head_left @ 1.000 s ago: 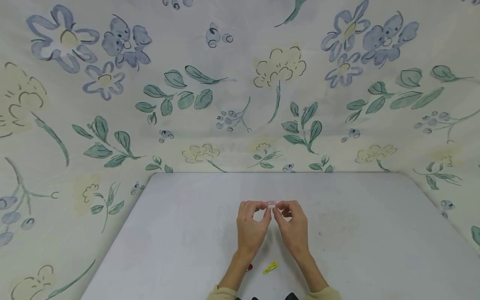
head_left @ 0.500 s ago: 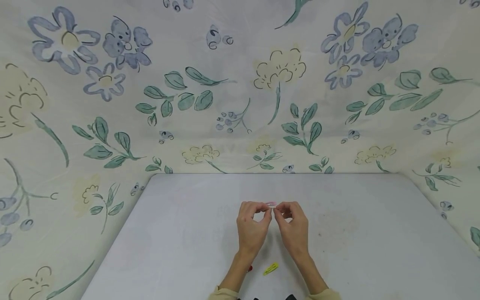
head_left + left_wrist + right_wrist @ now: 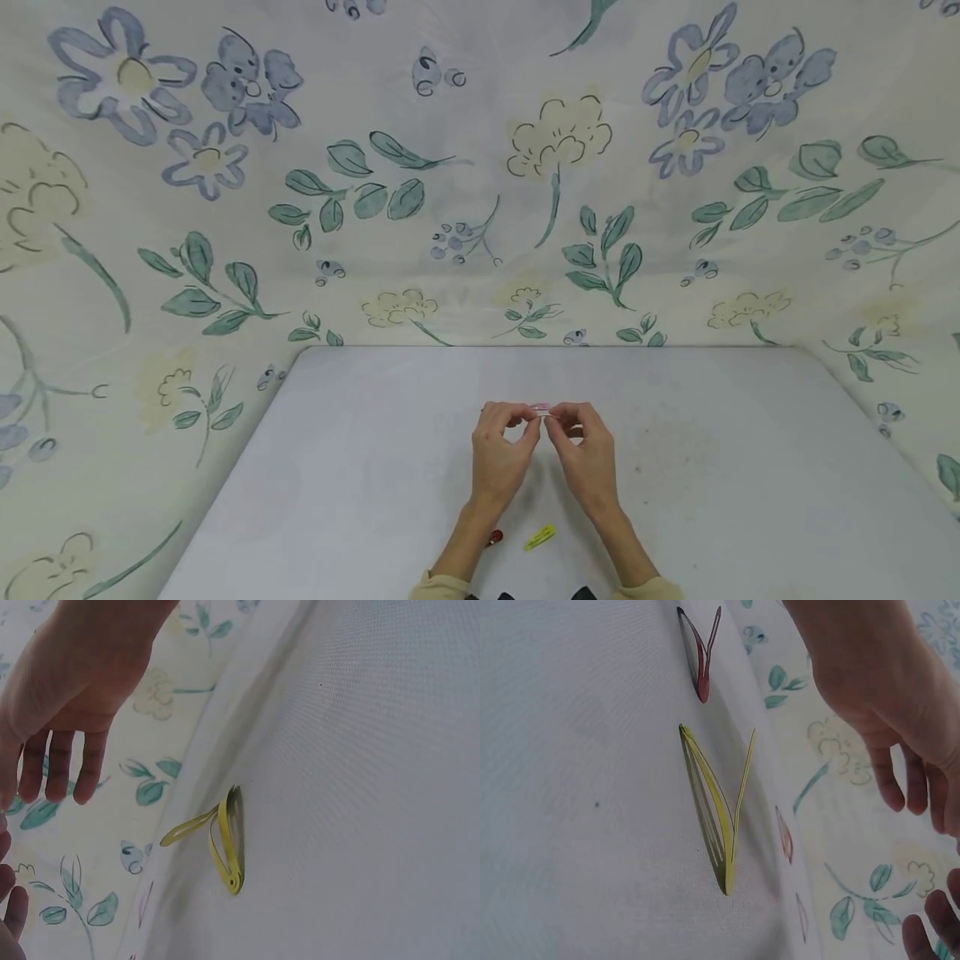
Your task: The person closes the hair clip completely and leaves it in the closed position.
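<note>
Barely a shift since the earlier frame: head view drifted slightly, and a bit more of the red clip point(image 3: 495, 537) now shows beside my left forearm. Both hands kept the same pose.

Left hand point(image 3: 499, 462): thumb and index pinched on the left end of the pink clip point(image 3: 540, 407). Right hand point(image 3: 588, 460): same pinch on the right end. Gap between the two hands is narrow. Pink clip sits crosswise between my fingertips, over the middle of the table point(image 3: 360, 475); both wrist views miss it.

Progress, my read: yellow clip point(image 3: 540, 537) and red clip are both spread open, lying on the table between my forearms, untouched. Pink clip is the one being worked. Too small to tell whether it's open or closed, so I'd call it unfinished.

Materials: yellow clip looks like thin painted metal, slim teardrop frame, arms splayed in a V, small round hole point(image 3: 233, 883) at the joined end. Red clip, same V, darker, glossy at the rounded end. Table is pale, matte, with fine-weave texture up close and a few specks. Cloth point(image 3: 465, 125) behind it: cream, smooth, blue-and-green floral print.
</note>
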A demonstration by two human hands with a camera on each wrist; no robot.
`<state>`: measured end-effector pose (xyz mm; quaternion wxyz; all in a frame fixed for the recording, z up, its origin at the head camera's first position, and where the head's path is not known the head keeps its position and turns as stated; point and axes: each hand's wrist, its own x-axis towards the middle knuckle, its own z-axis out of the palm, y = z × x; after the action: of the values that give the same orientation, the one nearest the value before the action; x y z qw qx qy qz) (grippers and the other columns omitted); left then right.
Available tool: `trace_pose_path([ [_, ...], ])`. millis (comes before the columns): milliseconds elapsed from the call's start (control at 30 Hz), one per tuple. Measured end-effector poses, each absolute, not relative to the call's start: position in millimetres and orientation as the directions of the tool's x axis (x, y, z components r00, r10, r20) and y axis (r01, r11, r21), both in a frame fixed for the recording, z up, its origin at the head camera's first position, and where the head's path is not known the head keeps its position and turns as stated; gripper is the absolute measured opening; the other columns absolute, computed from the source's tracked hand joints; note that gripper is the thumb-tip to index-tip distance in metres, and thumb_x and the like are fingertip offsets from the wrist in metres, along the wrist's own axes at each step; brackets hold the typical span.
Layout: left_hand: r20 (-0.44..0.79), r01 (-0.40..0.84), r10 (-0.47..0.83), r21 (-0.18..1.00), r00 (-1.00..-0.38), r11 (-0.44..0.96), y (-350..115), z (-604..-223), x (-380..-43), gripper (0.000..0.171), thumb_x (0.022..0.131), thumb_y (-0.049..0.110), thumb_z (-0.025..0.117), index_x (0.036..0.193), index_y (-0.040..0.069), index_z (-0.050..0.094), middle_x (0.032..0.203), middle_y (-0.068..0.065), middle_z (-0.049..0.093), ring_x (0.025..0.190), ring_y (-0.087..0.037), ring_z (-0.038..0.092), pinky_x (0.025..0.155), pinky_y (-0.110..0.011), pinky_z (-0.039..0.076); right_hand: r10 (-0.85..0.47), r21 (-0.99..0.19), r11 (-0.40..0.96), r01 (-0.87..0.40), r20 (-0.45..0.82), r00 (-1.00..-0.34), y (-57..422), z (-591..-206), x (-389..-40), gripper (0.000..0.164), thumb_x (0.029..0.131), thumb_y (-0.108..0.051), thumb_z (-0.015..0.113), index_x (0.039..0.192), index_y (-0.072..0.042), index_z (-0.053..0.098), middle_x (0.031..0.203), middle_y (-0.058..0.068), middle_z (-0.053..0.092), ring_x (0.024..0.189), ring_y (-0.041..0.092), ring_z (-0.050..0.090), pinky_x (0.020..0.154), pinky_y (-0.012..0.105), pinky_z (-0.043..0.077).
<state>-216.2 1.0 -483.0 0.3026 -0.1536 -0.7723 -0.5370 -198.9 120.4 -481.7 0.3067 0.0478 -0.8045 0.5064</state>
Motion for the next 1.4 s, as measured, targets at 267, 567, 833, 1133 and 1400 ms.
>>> trace_pose_path([
  [267, 0.613, 0.536, -0.073, 0.736, -0.787, 0.413, -5, -481, -217, 0.007, 0.083, 0.005, 0.074, 0.087, 0.01, 0.072, 0.083, 0.003, 0.066, 0.084, -0.014, 0.056, 0.073, -0.035, 0.052, 0.203, -0.842, 0.405, -0.356, 0.462, -0.863, 122, -481, -201, 0.012, 0.092, -0.011, 0.07, 0.103, -0.008, 0.068, 0.093, 0.001, 0.068, 0.087, 0.014, 0.058, 0.076, 0.026, 0.049],
  [567, 0.558, 0.502, -0.044, 0.777, -0.829, 0.379, -10, -482, -217, 0.008, 0.084, 0.008, 0.075, 0.09, 0.013, 0.072, 0.085, 0.004, 0.066, 0.085, -0.016, 0.057, 0.075, -0.038, 0.051, 0.193, -0.879, 0.382, -0.284, 0.376, -0.906, 125, -478, -202, 0.012, 0.093, -0.013, 0.068, 0.104, -0.009, 0.069, 0.098, 0.002, 0.069, 0.091, 0.015, 0.058, 0.08, 0.028, 0.049],
  [833, 0.51, 0.468, -0.017, 0.802, -0.86, 0.37, -13, -482, -219, 0.01, 0.085, 0.01, 0.076, 0.093, 0.013, 0.072, 0.088, 0.004, 0.067, 0.086, -0.015, 0.058, 0.077, -0.036, 0.051, 0.17, -0.869, 0.384, -0.313, 0.4, -0.901, 126, -480, -203, 0.015, 0.092, -0.012, 0.07, 0.107, -0.013, 0.071, 0.101, -0.001, 0.07, 0.089, 0.014, 0.06, 0.078, 0.026, 0.05],
  [1133, 0.488, 0.449, 0.01, 0.796, -0.873, 0.405, -15, -482, -222, 0.017, 0.084, 0.009, 0.077, 0.1, 0.012, 0.074, 0.089, 0.003, 0.068, 0.086, -0.015, 0.058, 0.076, -0.037, 0.052, 0.153, -0.846, 0.425, -0.322, 0.418, -0.895, 127, -482, -205, 0.021, 0.09, -0.007, 0.07, 0.111, -0.013, 0.073, 0.1, -0.001, 0.067, 0.087, 0.013, 0.058, 0.076, 0.023, 0.052],
  [1400, 0.488, 0.455, 0.033, 0.785, -0.872, 0.421, -15, -480, -226, 0.015, 0.082, 0.008, 0.078, 0.097, 0.009, 0.074, 0.087, 0.001, 0.068, 0.086, -0.016, 0.058, 0.076, -0.042, 0.053, 0.115, -0.798, 0.507, -0.327, 0.439, -0.891, 128, -480, -210, 0.024, 0.088, -0.004, 0.072, 0.111, -0.01, 0.072, 0.097, 0.002, 0.066, 0.082, 0.015, 0.061, 0.074, 0.026, 0.053],
])
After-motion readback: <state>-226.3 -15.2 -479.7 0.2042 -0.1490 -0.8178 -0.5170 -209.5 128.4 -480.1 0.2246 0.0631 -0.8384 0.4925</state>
